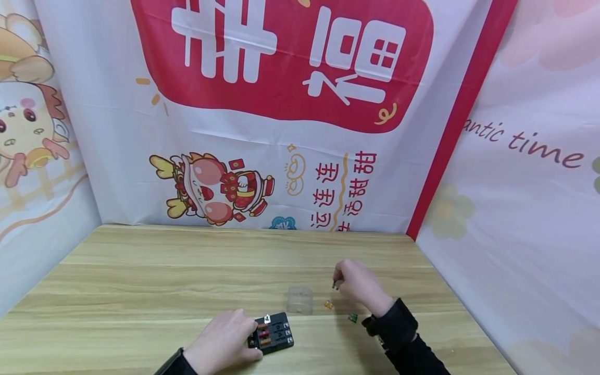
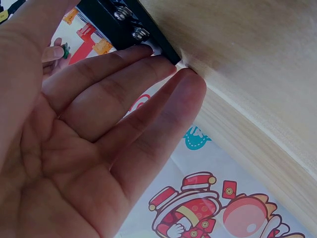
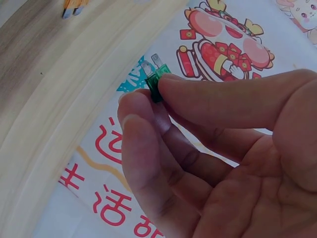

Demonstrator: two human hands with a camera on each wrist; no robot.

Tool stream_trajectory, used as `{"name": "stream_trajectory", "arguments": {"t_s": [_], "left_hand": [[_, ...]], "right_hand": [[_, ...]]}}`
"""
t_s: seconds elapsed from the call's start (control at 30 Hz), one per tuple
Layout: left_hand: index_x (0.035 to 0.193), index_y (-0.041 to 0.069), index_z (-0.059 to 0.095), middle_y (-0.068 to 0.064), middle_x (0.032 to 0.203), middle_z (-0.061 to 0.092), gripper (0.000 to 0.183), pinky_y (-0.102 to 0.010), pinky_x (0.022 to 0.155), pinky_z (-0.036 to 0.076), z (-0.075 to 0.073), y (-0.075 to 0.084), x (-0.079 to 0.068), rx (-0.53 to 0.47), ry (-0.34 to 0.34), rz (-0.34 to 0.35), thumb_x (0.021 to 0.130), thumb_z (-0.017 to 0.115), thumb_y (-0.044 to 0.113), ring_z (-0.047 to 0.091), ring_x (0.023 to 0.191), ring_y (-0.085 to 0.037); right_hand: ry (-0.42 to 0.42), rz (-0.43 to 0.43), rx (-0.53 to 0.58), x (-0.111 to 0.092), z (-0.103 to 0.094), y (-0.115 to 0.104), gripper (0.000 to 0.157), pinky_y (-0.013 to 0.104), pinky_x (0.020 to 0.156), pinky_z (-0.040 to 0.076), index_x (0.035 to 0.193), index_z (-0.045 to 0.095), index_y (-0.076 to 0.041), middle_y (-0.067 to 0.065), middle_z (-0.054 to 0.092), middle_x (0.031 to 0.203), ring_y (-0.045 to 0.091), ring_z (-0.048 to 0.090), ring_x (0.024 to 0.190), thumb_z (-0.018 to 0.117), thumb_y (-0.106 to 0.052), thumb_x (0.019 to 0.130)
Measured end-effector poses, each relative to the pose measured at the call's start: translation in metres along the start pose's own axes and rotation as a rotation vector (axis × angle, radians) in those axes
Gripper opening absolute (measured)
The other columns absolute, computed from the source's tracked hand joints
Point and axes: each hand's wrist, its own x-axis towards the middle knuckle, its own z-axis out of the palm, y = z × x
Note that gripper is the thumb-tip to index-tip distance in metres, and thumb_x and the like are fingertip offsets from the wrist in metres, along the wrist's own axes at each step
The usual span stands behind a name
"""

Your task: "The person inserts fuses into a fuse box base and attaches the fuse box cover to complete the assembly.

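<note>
Just right of the left hand (image 1: 224, 337) sits a black fuse block (image 1: 277, 333), its edge gripped between thumb and fingers, likely for steadiness. Beyond lie a clear cover (image 1: 300, 300) and an amber fuse (image 1: 328, 304). The right hand (image 1: 361, 285) pinches a green blade fuse (image 3: 155, 84) by its body, prongs free; a loose green fuse (image 1: 353, 317) lies near that wrist. Farther right, wall cloth (image 1: 525, 198) reads "antic time".

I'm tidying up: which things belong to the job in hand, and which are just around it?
Part of the job:
black fuse block, held by the left hand
green blade fuse, pinched by the right hand
loose orange fuse and loose green fuse, probably
clear cover, probably the block's

Just around it:
red-and-white banner
cloth reading "time"
</note>
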Motion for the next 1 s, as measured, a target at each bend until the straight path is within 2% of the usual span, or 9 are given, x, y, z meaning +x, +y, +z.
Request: {"name": "stream_trajectory", "arguments": {"t_s": [0.47, 0.67, 1.0], "left_hand": [[0.072, 0.013, 0.063, 0.008, 0.063, 0.046, 0.032, -0.024, 0.049, 0.035, 0.000, 0.000, 0.000, -0.009, -0.001, -0.001, 0.068, 0.076, 0.042, 0.040, 0.053, -0.006], [0.072, 0.013, 0.063, 0.008, 0.063, 0.046, 0.032, -0.025, 0.049, 0.036, 0.000, 0.000, 0.000, -0.009, 0.000, -0.004, 0.068, 0.076, 0.042, 0.040, 0.054, -0.006], [0.073, 0.013, 0.064, 0.008, 0.064, 0.046, 0.031, -0.024, 0.049, 0.035, 0.001, -0.002, 0.000, -0.007, 0.003, 0.002, 0.068, 0.075, 0.042, 0.040, 0.054, -0.007]], "right_hand": [[0.030, -0.101, -0.051, -0.002, 0.004, -0.009, 0.018, 0.027, 0.060, 0.042, 0.074, 0.062, -0.012, -0.005, 0.057, 0.073, 0.009, 0.051, 0.065, 0.063, 0.006, 0.072], [0.012, -0.110, -0.040, -0.002, 0.010, -0.020, 0.015, 0.024, 0.056, 0.041, 0.077, 0.063, -0.012, -0.005, 0.058, 0.074, 0.007, 0.050, 0.063, 0.065, 0.002, 0.075], [0.045, -0.172, -0.016, -0.004, 0.019, -0.029, 0.015, 0.022, 0.054, 0.040, 0.077, 0.063, -0.013, -0.007, 0.057, 0.074, 0.005, 0.049, 0.061, 0.064, 0.003, 0.077]]}}
